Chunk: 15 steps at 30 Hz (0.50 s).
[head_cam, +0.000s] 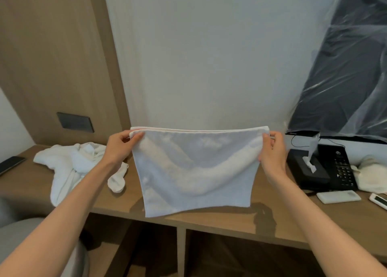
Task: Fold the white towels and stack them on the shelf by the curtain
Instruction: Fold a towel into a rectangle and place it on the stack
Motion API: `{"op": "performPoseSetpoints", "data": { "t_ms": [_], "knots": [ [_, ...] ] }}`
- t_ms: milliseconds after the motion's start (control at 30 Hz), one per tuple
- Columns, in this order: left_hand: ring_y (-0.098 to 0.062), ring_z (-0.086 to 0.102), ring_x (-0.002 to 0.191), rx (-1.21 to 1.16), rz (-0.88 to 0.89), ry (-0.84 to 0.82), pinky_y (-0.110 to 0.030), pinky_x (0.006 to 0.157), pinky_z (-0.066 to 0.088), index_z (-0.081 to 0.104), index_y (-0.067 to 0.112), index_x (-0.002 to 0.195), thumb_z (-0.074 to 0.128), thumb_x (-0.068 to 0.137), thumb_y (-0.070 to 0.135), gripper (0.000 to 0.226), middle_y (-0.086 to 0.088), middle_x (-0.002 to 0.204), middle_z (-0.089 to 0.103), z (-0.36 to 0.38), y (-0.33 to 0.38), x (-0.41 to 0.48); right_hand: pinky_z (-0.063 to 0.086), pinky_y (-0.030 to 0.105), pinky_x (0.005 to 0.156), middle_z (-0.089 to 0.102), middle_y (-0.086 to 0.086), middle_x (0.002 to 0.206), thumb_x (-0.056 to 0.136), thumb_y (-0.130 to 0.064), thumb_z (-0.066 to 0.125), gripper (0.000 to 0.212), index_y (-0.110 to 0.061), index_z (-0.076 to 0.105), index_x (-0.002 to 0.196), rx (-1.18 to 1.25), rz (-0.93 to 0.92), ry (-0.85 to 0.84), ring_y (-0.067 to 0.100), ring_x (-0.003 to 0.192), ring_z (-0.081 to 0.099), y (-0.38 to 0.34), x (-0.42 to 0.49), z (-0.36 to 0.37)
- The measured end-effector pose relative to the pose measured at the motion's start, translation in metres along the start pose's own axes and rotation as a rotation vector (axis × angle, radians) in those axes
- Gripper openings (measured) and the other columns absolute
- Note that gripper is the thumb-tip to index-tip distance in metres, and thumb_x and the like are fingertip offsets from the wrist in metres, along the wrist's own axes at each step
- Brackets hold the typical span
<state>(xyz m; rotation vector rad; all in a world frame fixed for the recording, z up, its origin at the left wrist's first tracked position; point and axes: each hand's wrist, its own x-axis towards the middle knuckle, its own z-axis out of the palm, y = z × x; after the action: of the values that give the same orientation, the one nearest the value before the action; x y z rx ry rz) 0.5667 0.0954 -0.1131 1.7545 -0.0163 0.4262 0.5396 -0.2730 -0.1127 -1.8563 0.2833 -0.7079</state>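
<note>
A towel (194, 170) hangs in front of the desk (209, 218), its top corners pinched by the left hand (120, 145) and the right hand (272, 149). On the desk to its left lies a heap of towels (71, 161), with a mobile phone (10, 164) further left at the edge. A switch panel (75, 122) sits on the wall behind the heap. To the right stand a tissue box (305, 165) and, just beside it, a telephone (337, 165). A remote (338, 196) lies in front of them and a cloth (370, 176) to their right. A screen (345, 67) hangs above. Open compartments (230, 255) lie under the desk.
</note>
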Motion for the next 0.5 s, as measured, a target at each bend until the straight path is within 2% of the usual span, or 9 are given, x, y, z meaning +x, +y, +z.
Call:
{"op": "performPoseSetpoints", "data": {
  "t_ms": [100, 167, 333, 433, 500],
  "knots": [
    [0.000, 0.057, 0.069, 0.069, 0.008, -0.046, -0.009, 0.052, 0.045, 0.068, 0.023, 0.096, 0.057, 0.093, 0.029, 0.013, 0.007, 0.084, 0.066, -0.028, -0.002, -0.018, 0.042, 0.030, 0.050, 0.052, 0.000, 0.075, 0.103, -0.032, 0.035, 0.023, -0.012, 0.047, 0.105, 0.055, 0.010, 0.047, 0.014, 0.052, 0.048, -0.012, -0.037, 0.007],
    [0.004, 0.058, 0.077, 0.078, 0.000, -0.050, -0.007, 0.058, 0.044, 0.067, 0.024, 0.101, 0.057, 0.093, 0.031, 0.014, 0.012, 0.088, 0.066, -0.046, -0.005, -0.033, 0.042, 0.031, 0.051, 0.051, -0.001, 0.069, 0.103, -0.032, 0.034, 0.023, -0.013, 0.046, 0.106, 0.066, 0.014, 0.062, 0.012, 0.047, 0.047, -0.019, -0.061, 0.009],
    [-0.001, 0.058, 0.093, 0.011, -0.062, 0.031, -0.018, 0.075, 0.047, 0.068, 0.026, 0.109, 0.064, 0.086, 0.038, 0.026, 0.014, 0.097, 0.065, -0.077, -0.014, -0.058, 0.041, 0.034, 0.062, 0.053, 0.000, 0.059, 0.102, -0.035, 0.034, 0.019, -0.022, 0.047, 0.100, 0.003, 0.020, 0.087, 0.011, 0.049, 0.051, -0.024, -0.113, 0.004],
    [-0.009, 0.060, 0.098, 0.000, -0.079, 0.021, -0.030, 0.084, 0.053, 0.070, 0.026, 0.107, 0.066, 0.086, 0.037, 0.024, 0.012, 0.101, 0.067, -0.083, -0.020, -0.066, 0.043, 0.035, 0.060, 0.057, 0.001, 0.076, 0.102, -0.033, 0.036, 0.018, -0.019, 0.047, 0.102, 0.010, 0.099, 0.088, 0.007, 0.048, 0.056, -0.021, -0.131, 0.001],
    [-0.014, 0.059, 0.104, -0.031, -0.133, 0.012, -0.037, 0.088, 0.054, 0.070, 0.030, 0.106, 0.066, 0.086, 0.037, 0.022, 0.009, 0.107, 0.067, -0.085, -0.027, -0.069, 0.041, 0.027, 0.055, 0.058, 0.004, 0.083, 0.102, -0.030, 0.037, 0.020, -0.015, 0.049, 0.105, -0.013, 0.160, 0.051, 0.001, 0.042, 0.055, -0.019, -0.137, 0.000]
  ]
}}
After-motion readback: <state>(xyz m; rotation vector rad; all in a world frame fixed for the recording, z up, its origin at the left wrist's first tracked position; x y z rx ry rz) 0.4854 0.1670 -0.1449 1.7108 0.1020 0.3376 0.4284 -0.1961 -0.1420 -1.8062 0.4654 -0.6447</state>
